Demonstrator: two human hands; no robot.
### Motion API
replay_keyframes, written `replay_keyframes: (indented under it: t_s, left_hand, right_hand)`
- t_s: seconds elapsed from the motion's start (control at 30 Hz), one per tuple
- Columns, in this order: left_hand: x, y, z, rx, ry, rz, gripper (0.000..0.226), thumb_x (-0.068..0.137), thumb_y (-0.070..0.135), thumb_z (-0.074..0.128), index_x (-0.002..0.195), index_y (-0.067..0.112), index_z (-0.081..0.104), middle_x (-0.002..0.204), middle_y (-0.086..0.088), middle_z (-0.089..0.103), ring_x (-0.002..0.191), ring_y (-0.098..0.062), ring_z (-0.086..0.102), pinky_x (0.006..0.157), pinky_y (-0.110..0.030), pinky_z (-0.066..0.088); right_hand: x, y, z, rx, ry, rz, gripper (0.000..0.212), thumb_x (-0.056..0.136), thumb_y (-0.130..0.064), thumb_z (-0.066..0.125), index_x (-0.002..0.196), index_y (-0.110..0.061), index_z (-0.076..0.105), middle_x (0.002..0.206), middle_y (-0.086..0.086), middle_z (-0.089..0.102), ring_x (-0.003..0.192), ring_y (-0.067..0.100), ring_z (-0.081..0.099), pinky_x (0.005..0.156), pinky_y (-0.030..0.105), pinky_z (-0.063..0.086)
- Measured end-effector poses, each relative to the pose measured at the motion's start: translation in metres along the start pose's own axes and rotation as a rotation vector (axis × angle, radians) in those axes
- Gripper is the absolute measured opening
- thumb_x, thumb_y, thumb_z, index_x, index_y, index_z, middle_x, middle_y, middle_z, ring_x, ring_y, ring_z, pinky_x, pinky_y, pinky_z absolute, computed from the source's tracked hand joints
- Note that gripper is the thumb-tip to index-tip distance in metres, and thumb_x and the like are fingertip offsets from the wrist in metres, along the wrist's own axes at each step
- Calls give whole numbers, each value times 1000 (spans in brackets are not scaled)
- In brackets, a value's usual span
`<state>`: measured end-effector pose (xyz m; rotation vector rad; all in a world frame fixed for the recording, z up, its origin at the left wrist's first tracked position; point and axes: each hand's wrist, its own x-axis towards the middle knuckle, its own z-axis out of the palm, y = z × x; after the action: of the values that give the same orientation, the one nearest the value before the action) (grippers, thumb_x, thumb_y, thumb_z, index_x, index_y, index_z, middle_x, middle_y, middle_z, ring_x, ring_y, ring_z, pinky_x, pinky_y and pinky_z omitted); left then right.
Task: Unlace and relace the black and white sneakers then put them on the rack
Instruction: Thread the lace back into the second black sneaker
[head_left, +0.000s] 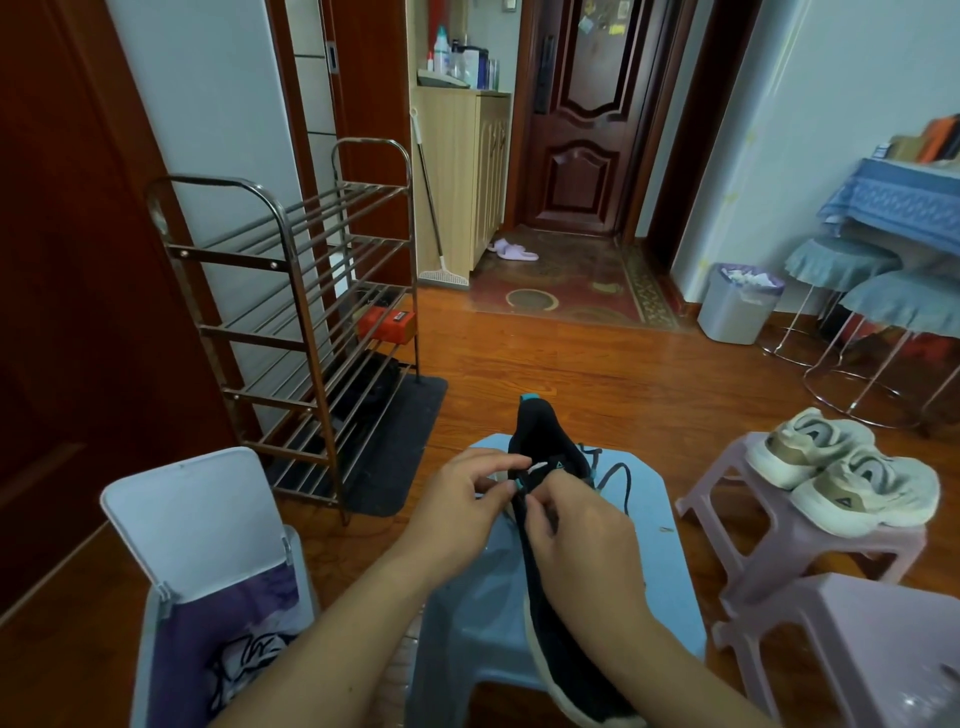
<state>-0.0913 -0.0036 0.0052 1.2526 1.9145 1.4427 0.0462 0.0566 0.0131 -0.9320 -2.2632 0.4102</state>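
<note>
Black sneaker (545, 545): lying on the blue stool (670, 587) at your 6 o'clock. Your left hand (462, 499) pinches its lace (621, 480) at the eyelets; your right hand (582, 540), fingers curled, grips the tongue area. Rack (291, 312): 10 o'clock.

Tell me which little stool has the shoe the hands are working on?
The blue stool in the middle holds the black sneaker both hands pinch. One pink stool carries white sneakers.

One head camera looks forward and down, very near the hands (524, 514) over a stool (670, 587); the far door (582, 119) seems slightly blurred.
</note>
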Motion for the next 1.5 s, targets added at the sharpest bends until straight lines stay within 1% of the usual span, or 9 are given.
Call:
replay_keyframes:
  t_s: [0.2,0.37,0.53,0.83,1.03,1.13,1.27,1.4,1.5]
  left_hand:
    - [0,1,1,0,1,-4,36,98,11,63,119,39,72,119,23,62,100,-6,65,95,-27,54]
    - [-1,2,2,9,27,-17,35,99,12,62,120,38,71,118,22,63,100,-5,64,92,-23,53]
    - [-4,7,3,-35,65,-70,20,99,12,64,100,32,69,102,17,70,90,-6,68,82,-25,57]
    - [-8,14,2,-3,51,-157,36,99,3,52,104,34,70,96,8,74,86,0,69,83,-24,56]
    - [-4,19,7,-86,115,-234,11,99,22,62,94,18,71,87,0,74,83,-14,72,83,-36,61]
    - [1,21,12,-228,5,-406,26,99,30,59,99,5,65,90,-15,74,77,-23,71,84,-46,62]
    - [8,30,10,20,8,-305,19,95,23,53,87,7,61,71,-3,59,64,-15,53,64,-37,47]
    - [13,39,-8,55,268,-222,18,101,19,52,86,12,61,72,-4,59,56,-12,51,53,-29,42]
    - [15,37,-57,-586,866,-278,15,106,16,45,98,17,58,93,-9,68,67,-14,70,63,-28,56]
  right_hand:
    - [1,1,1,51,18,63,18,94,-23,65,78,-24,56,63,-9,54,57,7,53,51,22,40]
    - [-1,-2,5,-6,37,19,18,93,-24,66,78,-24,56,63,-10,54,55,8,52,50,27,43]
    - [-1,-6,6,-105,70,-65,20,88,-21,71,77,-23,54,68,-11,51,57,9,49,47,27,43]
    - [14,-14,1,166,-23,338,22,91,-26,70,75,-27,56,74,-10,60,70,5,57,59,26,45]
    - [19,-21,-3,-27,-80,135,17,95,-26,62,81,-24,52,77,-8,54,71,11,54,63,32,45]
    - [22,-20,-5,-46,-99,127,15,95,-20,57,81,-22,50,77,-7,53,71,15,53,60,34,42]
    - [26,-16,-12,-8,-182,121,15,88,-14,60,82,-22,49,78,-7,54,75,18,54,63,35,43]
    - [21,-6,-23,13,-276,77,23,88,-20,70,104,-32,58,94,-14,55,91,11,55,78,29,48]
    - [13,9,-36,-28,-199,55,33,88,-18,72,116,-33,64,102,-16,59,104,9,50,89,29,45]
